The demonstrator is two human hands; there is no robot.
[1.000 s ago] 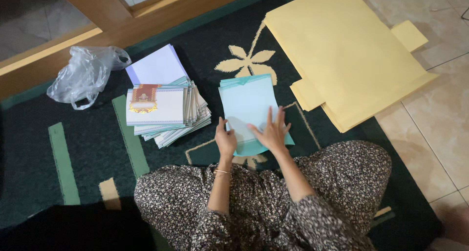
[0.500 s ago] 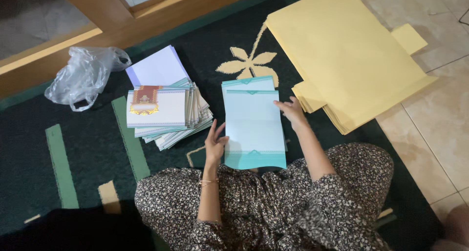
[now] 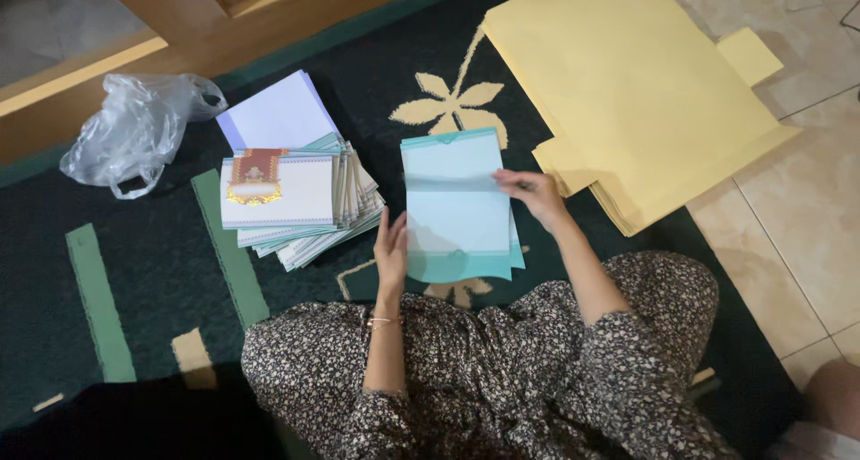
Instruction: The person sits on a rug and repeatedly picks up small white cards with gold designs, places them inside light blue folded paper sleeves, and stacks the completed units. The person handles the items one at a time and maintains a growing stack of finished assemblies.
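A light blue card (image 3: 452,205) with teal edges lies unfolded on the dark green rug (image 3: 152,272) in front of my knees. My left hand (image 3: 391,249) rests flat against the card's left edge, fingers together. My right hand (image 3: 536,194) pinches the card's right edge near the middle fold. Just left of the card sits a fanned stack of white cards (image 3: 296,200); the top one has a red and gold ornament.
A pile of large yellow envelopes (image 3: 627,93) lies at the right, partly on the tiled floor (image 3: 797,200). A crumpled clear plastic bag (image 3: 139,137) sits at the far left by a wooden door frame (image 3: 179,43). Pale sheets (image 3: 273,115) lie behind the stack.
The blue card was folded under both hands; it has opened out flat. My right hand has moved up to its right edge and my left hand to its left edge.
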